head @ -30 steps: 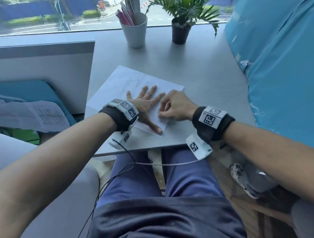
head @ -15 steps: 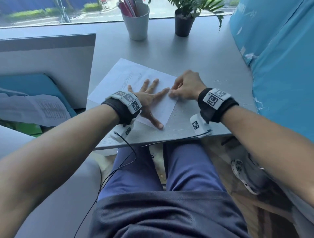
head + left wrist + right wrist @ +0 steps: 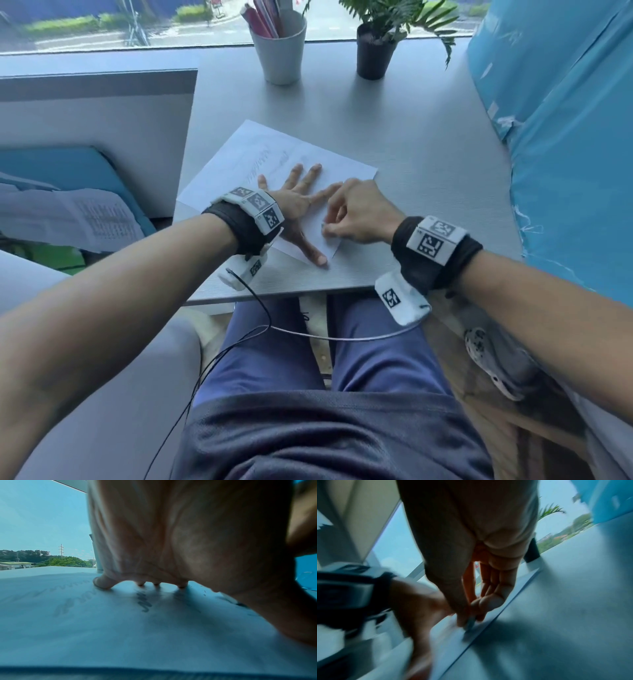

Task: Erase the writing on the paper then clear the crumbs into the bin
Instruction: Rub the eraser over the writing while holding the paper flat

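While the left hand (image 3: pixel 295 205) lay spread flat to pin the paper (image 3: pixel 239 161) near the table's (image 3: pixel 428 164) front edge, the right hand (image 3: pixel 356 214) pinched a small eraser (image 3: pixel 469 623) against the sheet's near right corner, likely rubbing there. Faint pencil scribbles (image 3: pixel 145 602) were illegible. No bin showed.

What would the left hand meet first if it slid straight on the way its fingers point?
Only more paper with faint writing, then bare table. The left hand points between the white cup and potted plant; depth is unclear, so it could clip either.
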A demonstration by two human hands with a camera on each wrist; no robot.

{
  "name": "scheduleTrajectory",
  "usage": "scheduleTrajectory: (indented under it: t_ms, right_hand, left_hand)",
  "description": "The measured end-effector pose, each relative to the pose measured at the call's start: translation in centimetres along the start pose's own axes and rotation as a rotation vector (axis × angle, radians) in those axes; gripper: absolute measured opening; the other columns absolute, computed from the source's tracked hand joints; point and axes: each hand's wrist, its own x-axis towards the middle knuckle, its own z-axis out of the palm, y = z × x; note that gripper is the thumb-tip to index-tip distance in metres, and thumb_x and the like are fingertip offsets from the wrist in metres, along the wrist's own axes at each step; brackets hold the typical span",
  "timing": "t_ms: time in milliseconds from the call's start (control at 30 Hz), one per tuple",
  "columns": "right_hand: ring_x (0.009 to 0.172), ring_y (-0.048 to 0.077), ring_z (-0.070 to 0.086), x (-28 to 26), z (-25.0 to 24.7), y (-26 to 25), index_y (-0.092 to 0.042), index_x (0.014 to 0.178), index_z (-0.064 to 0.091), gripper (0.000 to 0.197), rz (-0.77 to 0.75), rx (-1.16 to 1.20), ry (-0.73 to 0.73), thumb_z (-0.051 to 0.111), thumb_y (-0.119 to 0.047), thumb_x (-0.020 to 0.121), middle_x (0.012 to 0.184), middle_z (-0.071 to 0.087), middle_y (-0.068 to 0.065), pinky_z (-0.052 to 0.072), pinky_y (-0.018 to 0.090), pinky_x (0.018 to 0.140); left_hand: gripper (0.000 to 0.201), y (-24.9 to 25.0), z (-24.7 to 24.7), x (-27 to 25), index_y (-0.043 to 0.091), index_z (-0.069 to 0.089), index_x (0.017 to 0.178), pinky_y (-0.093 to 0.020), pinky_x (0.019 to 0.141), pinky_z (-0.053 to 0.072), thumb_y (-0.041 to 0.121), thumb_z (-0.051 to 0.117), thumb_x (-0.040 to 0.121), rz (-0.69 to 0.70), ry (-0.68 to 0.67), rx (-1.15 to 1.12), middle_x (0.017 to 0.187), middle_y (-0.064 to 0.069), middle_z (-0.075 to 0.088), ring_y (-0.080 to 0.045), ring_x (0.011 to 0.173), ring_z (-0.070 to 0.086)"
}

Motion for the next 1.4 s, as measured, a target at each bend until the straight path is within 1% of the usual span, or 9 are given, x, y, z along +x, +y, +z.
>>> scheduleTrajectory:
  t_ms: [167,333,467,600,800,933,1067,1200,1400]
  right_hand:
    - [0.059,0.004,0.059,2.3,-2.4,1.8,-0.014,0.076,0.079,0.007,0.134,0.068,0.186,0.080,-0.016,0.070,0.067,0.068,-0.003,0.048,0.011,0.053]
    - [0.059,-0.001,0.056,-0.2,-0.4,0.0,-0.016,0.075,0.079,0.005,-0.028,-0.023,-0.007,0.081,-0.018,0.071,0.064,0.058,-0.016,0.039,0.007,0.053]
    - [0.061,0.003,0.058,2.2,-2.4,2.0,-0.016,0.075,0.078,0.009,0.123,0.083,0.179,0.082,-0.020,0.068,0.065,0.066,-0.006,0.043,0.009,0.055]
    - [0.075,0.011,0.061,1.1,-0.8,1.0,-0.013,0.079,0.079,0.011,0.028,-0.008,0.117,0.079,-0.021,0.072,0.077,0.064,0.000,0.047,0.020,0.068]
    - [0.070,0.007,0.060,2.4,-1.4,2.2,-0.014,0.075,0.080,0.012,0.113,0.083,0.188,0.082,-0.022,0.067,0.076,0.068,-0.001,0.040,0.009,0.057]
    - [0.065,0.007,0.060,2.9,-1.8,2.1,-0.012,0.076,0.079,0.010,0.116,0.068,0.227,0.077,-0.020,0.071,0.069,0.070,0.000,0.042,0.007,0.054]
    - [0.064,0.009,0.059,2.9,-1.7,2.0,-0.010,0.076,0.078,0.009,0.113,0.058,0.234,0.077,-0.019,0.073,0.064,0.064,-0.003,0.043,0.012,0.056]
    - [0.062,0.007,0.058,3.0,-2.0,2.3,-0.011,0.077,0.078,0.010,0.116,0.074,0.212,0.079,-0.020,0.072,0.062,0.062,-0.008,0.044,0.011,0.056]
    - [0.066,0.005,0.059,1.4,-0.4,1.0,-0.013,0.076,0.078,0.009,0.029,0.055,0.131,0.081,-0.020,0.072,0.071,0.062,-0.004,0.047,0.015,0.061]
  left_hand:
    - [0.153,0.3,0.0,0.0,0.055,-0.025,0.144,-0.082,0.101,-0.006,0.090,0.072,0.031,-0.006,0.014,-0.028,0.152,0.010,-0.044,-0.023,0.141,-0.039]
    - [0.156,0.1,0.2,0.3,0.055,-0.026,0.143,-0.082,0.101,-0.007,0.092,0.071,0.027,-0.009,0.020,-0.020,0.151,0.010,-0.046,-0.024,0.140,-0.041]
    - [0.154,0.2,0.1,0.2,0.056,-0.024,0.143,-0.083,0.099,-0.008,0.092,0.072,0.028,0.003,0.030,-0.036,0.153,0.010,-0.043,-0.025,0.140,-0.040]
    - [0.157,0.1,0.1,0.2,0.052,-0.024,0.146,-0.082,0.101,-0.008,0.093,0.069,0.027,-0.005,0.030,-0.035,0.152,0.009,-0.044,-0.023,0.140,-0.042]
    - [0.135,-0.3,0.6,-0.6,0.046,-0.009,0.154,-0.078,0.107,-0.003,0.089,0.066,0.051,0.047,0.152,-0.020,0.162,0.001,-0.026,-0.025,0.150,-0.022]
    - [0.138,-0.9,1.6,-0.8,0.049,-0.014,0.152,-0.077,0.107,-0.007,0.094,0.060,0.045,0.009,0.150,-0.073,0.161,0.007,-0.029,-0.021,0.148,-0.027]
    - [0.132,-1.1,1.2,-0.6,0.052,-0.016,0.149,-0.077,0.105,-0.013,0.090,0.063,0.051,0.005,0.103,-0.093,0.157,0.009,-0.035,-0.020,0.144,-0.034]
    - [0.101,-1.3,0.6,-0.3,0.056,-0.003,0.151,-0.076,0.107,-0.010,0.083,0.054,0.072,0.005,0.128,-0.164,0.161,0.012,-0.028,-0.016,0.148,-0.027]
    - [0.105,-1.4,0.4,0.0,0.057,-0.001,0.150,-0.078,0.106,-0.005,0.076,0.065,0.071,0.001,0.117,-0.140,0.161,0.012,-0.028,-0.017,0.148,-0.026]
